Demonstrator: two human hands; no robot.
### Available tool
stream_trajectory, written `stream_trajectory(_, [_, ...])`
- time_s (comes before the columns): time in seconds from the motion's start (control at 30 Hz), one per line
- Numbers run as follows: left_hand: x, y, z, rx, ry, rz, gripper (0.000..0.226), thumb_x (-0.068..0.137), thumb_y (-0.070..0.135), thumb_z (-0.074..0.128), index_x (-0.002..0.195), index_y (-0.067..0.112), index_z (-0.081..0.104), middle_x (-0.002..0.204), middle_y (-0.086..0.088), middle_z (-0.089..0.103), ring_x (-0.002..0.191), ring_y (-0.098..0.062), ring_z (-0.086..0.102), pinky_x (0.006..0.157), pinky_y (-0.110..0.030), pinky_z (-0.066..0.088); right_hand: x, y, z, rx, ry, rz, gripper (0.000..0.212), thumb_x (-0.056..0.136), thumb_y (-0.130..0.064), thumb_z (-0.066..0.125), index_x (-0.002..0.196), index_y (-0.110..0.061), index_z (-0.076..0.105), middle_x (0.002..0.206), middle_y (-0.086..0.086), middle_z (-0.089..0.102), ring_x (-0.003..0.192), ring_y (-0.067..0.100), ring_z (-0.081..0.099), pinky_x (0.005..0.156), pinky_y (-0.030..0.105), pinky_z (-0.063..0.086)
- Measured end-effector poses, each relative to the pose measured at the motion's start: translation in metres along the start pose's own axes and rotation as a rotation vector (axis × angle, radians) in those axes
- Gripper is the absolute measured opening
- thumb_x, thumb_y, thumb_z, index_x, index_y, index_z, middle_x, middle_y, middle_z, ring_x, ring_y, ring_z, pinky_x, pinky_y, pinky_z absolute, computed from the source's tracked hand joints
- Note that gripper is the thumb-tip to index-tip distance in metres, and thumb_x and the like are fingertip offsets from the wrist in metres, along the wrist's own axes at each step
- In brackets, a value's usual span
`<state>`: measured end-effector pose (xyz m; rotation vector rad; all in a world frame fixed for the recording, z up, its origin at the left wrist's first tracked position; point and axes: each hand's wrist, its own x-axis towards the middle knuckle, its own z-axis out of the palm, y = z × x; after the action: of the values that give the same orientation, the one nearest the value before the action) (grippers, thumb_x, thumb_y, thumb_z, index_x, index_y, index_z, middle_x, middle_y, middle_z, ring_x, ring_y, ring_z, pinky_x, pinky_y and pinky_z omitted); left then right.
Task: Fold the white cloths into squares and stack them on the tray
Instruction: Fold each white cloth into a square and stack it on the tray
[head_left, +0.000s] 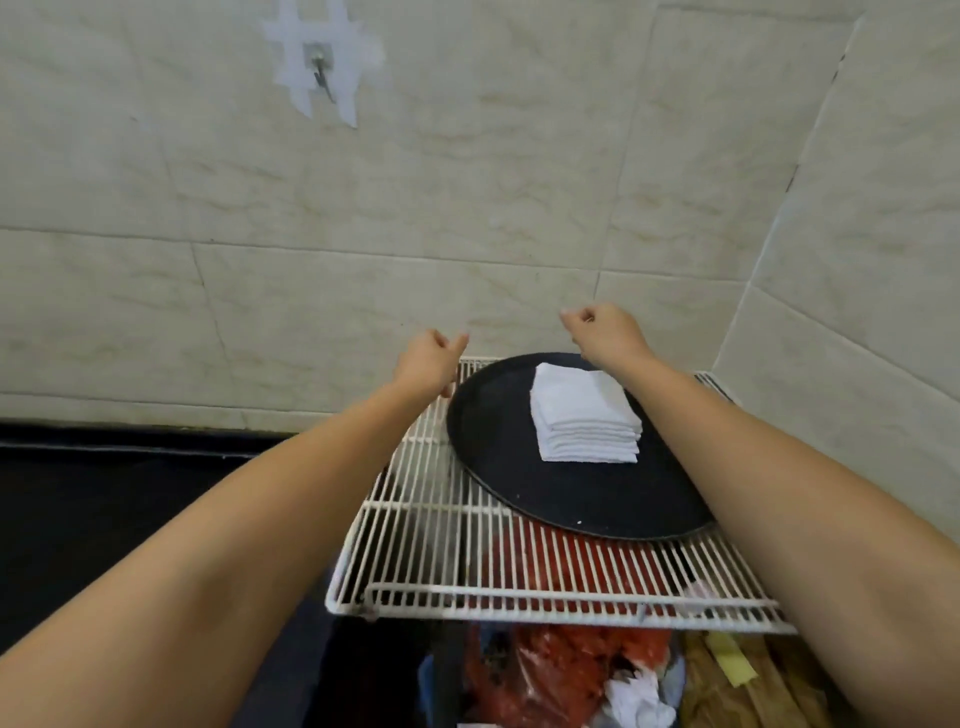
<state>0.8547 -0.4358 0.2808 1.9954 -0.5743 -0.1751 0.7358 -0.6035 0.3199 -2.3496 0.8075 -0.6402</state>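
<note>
On the wire rack (447, 551), folded white cloths (584, 421) sit stacked on a black tray (498, 467). Above it, left hand (428, 364) and right hand (605, 332) seem curled, apparently holding nothing.

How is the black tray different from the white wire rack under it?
The tray is round, black and solid; the wire rack is rectangular, white and made of open bars. The tray carries the stack of folded cloths; the rack carries the tray. Both lie flat.

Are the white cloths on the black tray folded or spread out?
Folded. The white cloths sit as a neat square stack on the black round tray, layered edges showing along the front.
</note>
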Motion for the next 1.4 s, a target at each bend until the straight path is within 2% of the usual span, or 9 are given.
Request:
stream_trajectory(0.13, [-0.036,-0.04,-0.097,0.146,0.062,0.03,0.033,0.099,0.037,0.042,0.086,0.007,0.049,0.065,-0.007,0.058,0.05,-0.019,0.052,0.054,-0.028,0.038,-0.039,-0.097,0.064,-0.055,-0.087,-0.245,0.04,0.097,-0.032,0.046,0.087,0.003,0.064,0.089,0.021,0.066,0.084,0.034,0.06,0.071,0.037,0.043])
stream_trajectory(0.3, [-0.113,-0.131,-0.234,0.481,0.221,-0.034,0.031,0.096,0.043,0.045,0.099,0.014,0.056,0.086,-0.001,0.061,0.082,-0.025,0.058,0.071,-0.034,0.044,-0.129,-0.21,0.188,-0.151,-0.171,-0.549,0.031,0.097,-0.037,0.043,0.095,-0.011,0.061,0.105,0.015,0.061,0.099,0.034,0.057,0.08,0.039,0.045])
stream_trajectory(0.37, [-0.15,-0.173,-0.288,0.575,0.224,-0.071,0.03,0.097,0.041,0.044,0.101,0.014,0.055,0.086,0.0,0.059,0.087,-0.026,0.059,0.069,-0.033,0.041,-0.173,-0.246,0.239,-0.187,-0.202,-0.671,0.032,0.098,-0.038,0.041,0.102,-0.013,0.059,0.11,0.012,0.06,0.105,0.033,0.055,0.086,0.041,0.043])
stream_trajectory(0.47, [-0.211,-0.234,-0.366,0.701,0.21,-0.159,0.031,0.097,0.042,0.042,0.105,0.015,0.056,0.098,-0.003,0.064,0.093,-0.026,0.06,0.074,-0.036,0.046,-0.241,-0.293,0.309,-0.203,-0.261,-0.832,0.033,0.099,-0.04,0.037,0.112,-0.017,0.057,0.115,0.004,0.059,0.11,0.027,0.052,0.088,0.04,0.039])
stream_trajectory(0.6, [-0.292,-0.304,-0.449,0.783,0.261,-0.27,0.029,0.096,0.041,0.042,0.1,0.017,0.056,0.098,-0.001,0.063,0.092,-0.023,0.06,0.076,-0.039,0.049,-0.329,-0.346,0.388,-0.185,-0.376,-0.954,0.036,0.1,-0.04,0.036,0.124,-0.019,0.053,0.126,0.0,0.054,0.117,0.024,0.048,0.094,0.039,0.035])
stream_trajectory(0.73, [-0.369,-0.358,-0.51,0.89,0.272,-0.419,0.029,0.097,0.04,0.041,0.107,0.016,0.055,0.107,-0.005,0.059,0.101,-0.026,0.056,0.085,-0.04,0.047,-0.402,-0.388,0.447,-0.177,-0.489,-1.065,0.037,0.099,-0.04,0.037,0.127,-0.021,0.051,0.131,-0.002,0.052,0.122,0.021,0.047,0.101,0.038,0.031])
stream_trajectory(1.0, [-0.471,-0.458,-0.584,0.788,0.321,-0.722,0.032,0.098,0.039,0.04,0.11,0.013,0.054,0.113,-0.01,0.058,0.11,-0.029,0.052,0.091,-0.041,0.045,-0.496,-0.452,0.545,-0.259,-0.699,-1.259,0.038,0.1,-0.04,0.035,0.129,-0.02,0.049,0.13,0.0,0.052,0.12,0.022,0.047,0.099,0.037,0.032])
stream_trajectory(1.17, [-0.464,-0.502,-0.632,0.743,0.304,-0.798,0.035,0.099,0.041,0.039,0.113,0.013,0.054,0.117,-0.009,0.058,0.113,-0.027,0.051,0.093,-0.041,0.044,-0.51,-0.498,0.609,-0.293,-0.809,-1.269,0.039,0.101,-0.039,0.032,0.132,-0.02,0.045,0.13,0.0,0.051,0.121,0.022,0.046,0.097,0.037,0.034])
stream_trajectory(1.4, [-0.407,-0.564,-0.735,0.694,0.324,-0.864,0.036,0.099,0.042,0.037,0.113,0.013,0.054,0.118,-0.009,0.057,0.111,-0.027,0.052,0.092,-0.04,0.045,-0.489,-0.6,0.706,-0.271,-0.864,-1.304,0.036,0.101,-0.038,0.031,0.128,-0.021,0.047,0.127,0.0,0.052,0.117,0.02,0.048,0.097,0.037,0.036])
